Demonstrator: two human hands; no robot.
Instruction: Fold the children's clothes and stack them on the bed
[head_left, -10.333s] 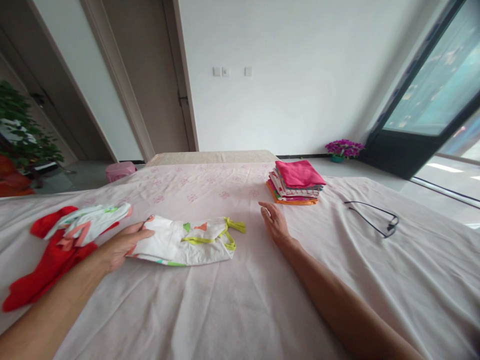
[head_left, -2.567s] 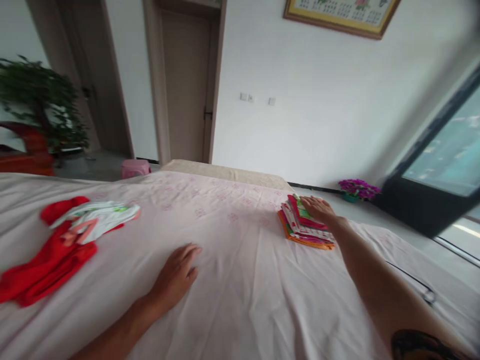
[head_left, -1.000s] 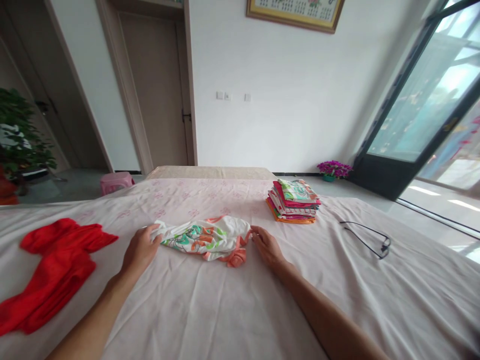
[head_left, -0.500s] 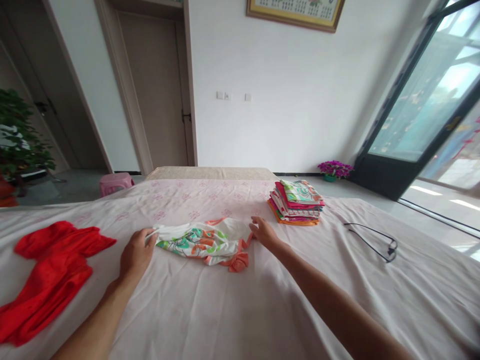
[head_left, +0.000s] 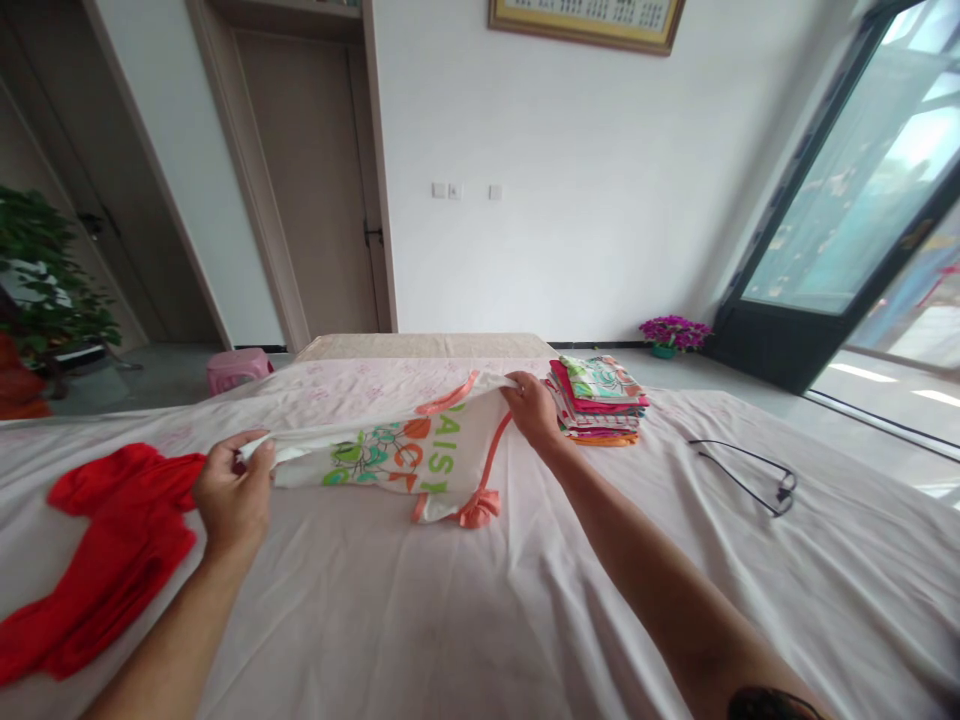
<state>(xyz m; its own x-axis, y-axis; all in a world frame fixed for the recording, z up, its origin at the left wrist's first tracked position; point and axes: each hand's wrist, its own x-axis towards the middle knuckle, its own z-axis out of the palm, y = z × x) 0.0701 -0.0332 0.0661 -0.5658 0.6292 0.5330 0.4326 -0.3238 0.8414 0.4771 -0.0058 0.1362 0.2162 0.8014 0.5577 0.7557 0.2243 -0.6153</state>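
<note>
A white shirt (head_left: pixel 390 455) with a green and orange print and coral trim is stretched sideways between my two hands, just above the bed. My left hand (head_left: pixel 236 485) pinches its left end. Its right end, by the coral edging, is gripped by my right hand (head_left: pixel 531 408). A coral ruffle (head_left: pixel 478 508) hangs at the near side, low over the sheet. Left of my left hand lies a crumpled red garment (head_left: pixel 124 550). Beyond my right hand stands a stack of folded clothes (head_left: pixel 600 400), with a similar printed piece on top.
A pair of black-framed glasses (head_left: pixel 780 490) lies on the pale sheet (head_left: pixel 360 620) at the right. Past the bed are a pink stool (head_left: pixel 238 370), a pot of purple flowers (head_left: pixel 675 335) and a leafy plant (head_left: pixel 45 290).
My left hand has moved left and slightly nearer, and my right hand has risen with its end. The bunched shirt is now pulled out taut, showing lettering on its front.
</note>
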